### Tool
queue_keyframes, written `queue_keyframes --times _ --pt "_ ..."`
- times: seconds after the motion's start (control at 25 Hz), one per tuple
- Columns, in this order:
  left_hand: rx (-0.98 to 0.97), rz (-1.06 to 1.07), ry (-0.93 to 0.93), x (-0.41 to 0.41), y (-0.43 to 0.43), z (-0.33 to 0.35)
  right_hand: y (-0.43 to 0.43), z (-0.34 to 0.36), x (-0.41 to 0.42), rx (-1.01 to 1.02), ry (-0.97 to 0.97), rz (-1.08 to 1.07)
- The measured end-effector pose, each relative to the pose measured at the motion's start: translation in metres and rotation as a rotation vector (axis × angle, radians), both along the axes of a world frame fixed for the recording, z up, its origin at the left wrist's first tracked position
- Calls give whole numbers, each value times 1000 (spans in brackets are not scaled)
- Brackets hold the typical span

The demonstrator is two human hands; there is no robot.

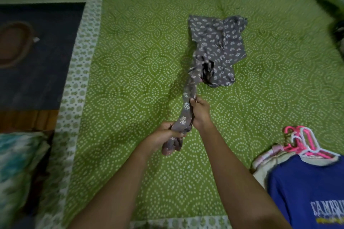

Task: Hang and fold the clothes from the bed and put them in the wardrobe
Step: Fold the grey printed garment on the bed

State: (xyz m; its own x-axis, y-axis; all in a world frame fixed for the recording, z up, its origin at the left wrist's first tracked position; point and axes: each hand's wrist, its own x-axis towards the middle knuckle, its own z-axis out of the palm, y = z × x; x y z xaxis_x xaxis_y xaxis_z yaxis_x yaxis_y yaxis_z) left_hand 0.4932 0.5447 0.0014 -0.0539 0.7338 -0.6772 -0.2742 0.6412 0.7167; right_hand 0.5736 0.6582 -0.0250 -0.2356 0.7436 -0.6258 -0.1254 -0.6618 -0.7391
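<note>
Your left hand [163,135] clenches the bunched end of the grey printed garment [217,42], and your right hand [200,111] grips the same twisted strip a little higher. I think you hold it so in order to pull this part straight and find its shape before folding. The rest of the garment lies crumpled on the green bedspread [130,52], near the middle of the bed. Beside your right arm lies a blue T-shirt [305,188] with pink and white hangers [305,147] at its collar, well apart from the garment. A pillow [16,163] lies at the left edge. Nothing stands in the way of the cloth.
</note>
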Motion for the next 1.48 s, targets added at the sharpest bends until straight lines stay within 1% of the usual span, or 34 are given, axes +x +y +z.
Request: queue_keyframes --times 0.04,0.08,0.16,0.24,0.28,0.32,0.36,0.4,0.44,0.52,0.56,0.6,0.64,0.72,0.8,0.84,0.96,1.04,1.12,1.2,1.32,1.4,1.44,1.48 --pt "-28 63 -29 -4 -10 2 -10 6 -4 10 21 31" --pt "-61 151 -82 -9 -23 7 -23 16 -7 19 46 104" --pt "-114 337 -247 -17 -38 15 -48 38 -9 45 140 352" --pt "-35 496 -449 -31 -51 28 -77 64 -10 51 227 701" --pt "22 555 -536 -37 -57 36 -89 75 -11 44 236 864" --pt "48 595 -589 -42 -62 43 -101 82 -11 39 220 976" --pt "44 609 -588 -46 -66 51 -111 90 -11 55 164 1024" --pt "12 609 -529 -47 -69 59 -117 99 -11 62 90 1001" --pt "-22 591 -411 -49 -72 66 -121 107 -11 107 -12 940" --pt "-37 520 -125 -51 -81 78 -126 117 -11 272 -285 737" --pt "-8 484 -36 -53 -86 88 -129 123 -12 365 -430 634" --pt "26 446 -4 -53 -89 98 -129 126 -11 415 -528 583" --pt "61 409 -4 -55 -91 111 -131 133 -12 433 -576 597" --pt "115 345 -4 -60 -89 138 -133 147 -18 481 -682 745" --pt "154 299 -22 -67 -84 165 -128 166 -24 580 -738 757" --pt "178 304 -62 -73 -82 181 -124 177 -28 652 -738 721" --pt "265 370 -252 -95 -74 217 -115 198 -40 897 -694 711" --pt "330 383 -294 -108 -69 240 -108 209 -49 952 -636 685" --pt "381 454 -255 -119 -62 256 -98 225 -58 926 -599 608" --pt "409 514 -181 -130 -56 262 -85 242 -65 839 -479 522" --pt "430 528 83 -142 -53 255 -77 277 -65 754 -290 423" --pt "401 531 195 -148 -52 253 -73 297 -64 679 -107 361" --pt "411 551 184 -148 -52 256 -71 306 -64 702 -64 364" --pt "454 574 119 -149 -52 261 -72 314 -62 769 -91 418"
